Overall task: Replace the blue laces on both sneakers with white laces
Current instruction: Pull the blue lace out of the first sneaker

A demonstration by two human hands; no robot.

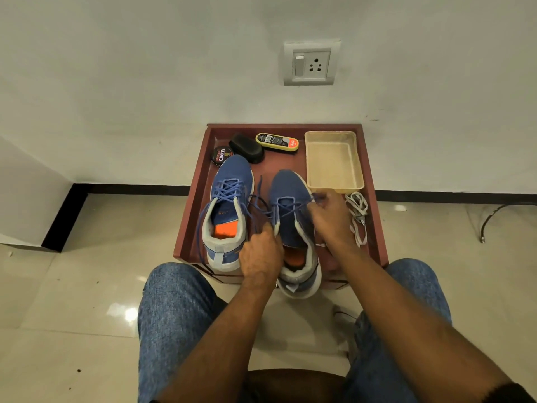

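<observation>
Left hand [261, 255] curling round the collar of the right sneaker [293, 228], gripping it at the near inner edge. Right hand [329, 219] pinching the blue lace [290, 212] just past the fingertips, at that sneaker's outer eyelets. Left sneaker [225, 210] sitting just left of the left hand, still laced in blue. White laces [358, 213] lying bunched just right of the right hand, on the red surface [191, 216]. Tray [334, 161] resting beyond the right hand.
</observation>
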